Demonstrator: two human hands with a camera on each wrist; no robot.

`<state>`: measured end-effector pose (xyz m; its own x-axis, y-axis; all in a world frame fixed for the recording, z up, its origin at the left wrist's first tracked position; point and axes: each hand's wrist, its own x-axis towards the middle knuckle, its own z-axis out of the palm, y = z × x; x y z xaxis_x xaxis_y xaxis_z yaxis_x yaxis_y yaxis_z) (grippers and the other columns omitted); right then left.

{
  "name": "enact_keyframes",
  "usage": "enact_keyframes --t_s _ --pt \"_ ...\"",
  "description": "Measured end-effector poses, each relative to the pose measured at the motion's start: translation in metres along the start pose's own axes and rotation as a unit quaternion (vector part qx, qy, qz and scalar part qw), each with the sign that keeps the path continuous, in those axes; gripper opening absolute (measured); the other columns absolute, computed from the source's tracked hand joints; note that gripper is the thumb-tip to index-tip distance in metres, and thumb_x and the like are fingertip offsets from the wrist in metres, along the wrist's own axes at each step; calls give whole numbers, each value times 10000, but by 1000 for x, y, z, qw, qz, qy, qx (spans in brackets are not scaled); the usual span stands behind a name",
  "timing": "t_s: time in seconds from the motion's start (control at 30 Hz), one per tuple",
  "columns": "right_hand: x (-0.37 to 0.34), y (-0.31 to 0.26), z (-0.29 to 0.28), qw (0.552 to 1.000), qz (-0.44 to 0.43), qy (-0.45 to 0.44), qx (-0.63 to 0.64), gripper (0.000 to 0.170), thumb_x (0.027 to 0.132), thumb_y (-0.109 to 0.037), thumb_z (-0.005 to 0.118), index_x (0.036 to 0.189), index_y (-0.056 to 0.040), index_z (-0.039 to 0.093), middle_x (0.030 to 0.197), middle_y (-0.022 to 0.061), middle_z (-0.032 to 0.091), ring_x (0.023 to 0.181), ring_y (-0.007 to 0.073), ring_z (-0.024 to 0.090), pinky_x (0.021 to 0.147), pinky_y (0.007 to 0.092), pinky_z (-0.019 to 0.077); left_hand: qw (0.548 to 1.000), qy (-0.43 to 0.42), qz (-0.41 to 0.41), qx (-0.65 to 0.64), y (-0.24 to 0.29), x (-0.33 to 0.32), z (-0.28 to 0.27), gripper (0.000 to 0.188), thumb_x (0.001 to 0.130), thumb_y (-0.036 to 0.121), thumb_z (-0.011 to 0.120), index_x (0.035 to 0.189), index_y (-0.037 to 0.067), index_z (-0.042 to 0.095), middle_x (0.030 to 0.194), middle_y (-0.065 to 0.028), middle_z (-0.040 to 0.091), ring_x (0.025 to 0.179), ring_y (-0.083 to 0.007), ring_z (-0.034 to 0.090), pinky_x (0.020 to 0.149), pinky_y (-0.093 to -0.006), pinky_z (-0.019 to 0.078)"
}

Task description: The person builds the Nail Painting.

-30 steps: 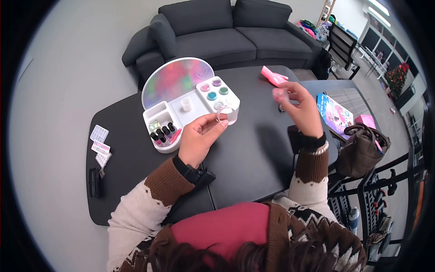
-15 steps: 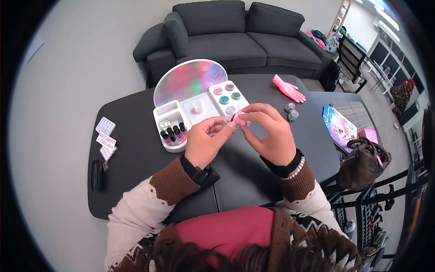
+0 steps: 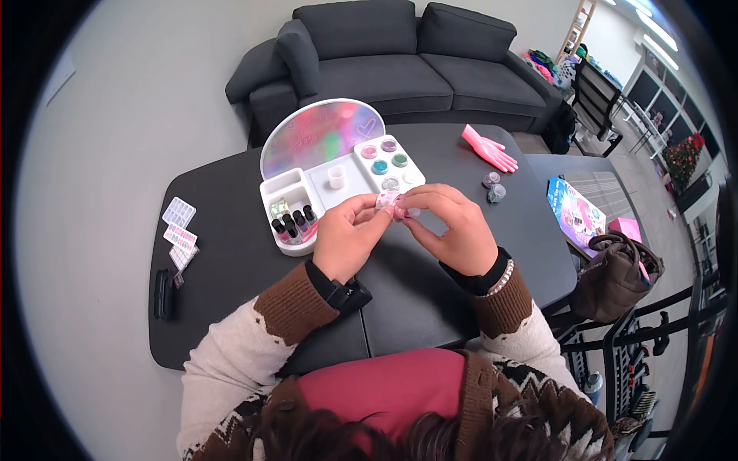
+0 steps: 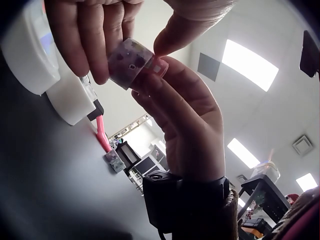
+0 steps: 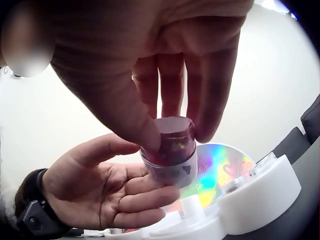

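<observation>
As my left hand [image 3: 344, 240] pinches a ring [image 5: 167, 175] and right hand [image 3: 463, 230] a pink pot [image 5: 183, 146], I'm apparently nesting them; next, press evenly.

Bottles [image 3: 289, 225] stand left in the organizer [image 3: 323, 197], jars [image 3: 380, 167] right. Sheets [image 3: 181, 237] lie left of it, a model hand [image 3: 490, 148] right.

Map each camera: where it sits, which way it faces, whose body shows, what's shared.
Head: on the head, faces forward and down at the white plastic tray and dark grey fabric sofa; shows both hands, sleeves, chest.
Left wrist: faces past left hand fingers, up toward rectangular white ceiling lights; right hand opposite.
Right wrist: faces past right-hand fingers to left hand, tray and pale wall.
Both wrists share: translucent patterned plastic ring, small pink cylinder.
</observation>
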<state>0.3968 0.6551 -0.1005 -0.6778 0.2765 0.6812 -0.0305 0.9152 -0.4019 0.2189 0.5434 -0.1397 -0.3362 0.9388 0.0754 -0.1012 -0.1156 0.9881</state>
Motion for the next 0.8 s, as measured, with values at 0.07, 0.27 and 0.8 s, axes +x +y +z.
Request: enact_keyframes --t_s 0.07,0.27,0.8 --pt "0 1 -1 1000 -20 3 -10 408 815 -8 841 1206 -76 745 1141 98 731 1016 308 721 902 390 605 1000 -4 2 -18 1 0 1 338 1073 128 672 1333 -86 642 1206 -123 766 1104 -154 739 995 -287 588" --pt "-3 -7 3 997 73 24 24 534 790 -94 910 1284 -61 711 1238 103 684 1023 255 711 915 379 602 998 -27 27 -51 -1 -2 2 405 1001 124 775 1341 -50 639 1218 -115 747 1097 -134 732 953 -263 585" --pt "-12 16 5 861 257 7 439 607 938 41 726 1447 -26 401 1177 68 641 1123 156 639 997 339 557 995 -32 89 -5 -6 -1 5 297 979 85 743 1242 -16 651 1125 -66 736 1004 -101 687 906 -276 552"
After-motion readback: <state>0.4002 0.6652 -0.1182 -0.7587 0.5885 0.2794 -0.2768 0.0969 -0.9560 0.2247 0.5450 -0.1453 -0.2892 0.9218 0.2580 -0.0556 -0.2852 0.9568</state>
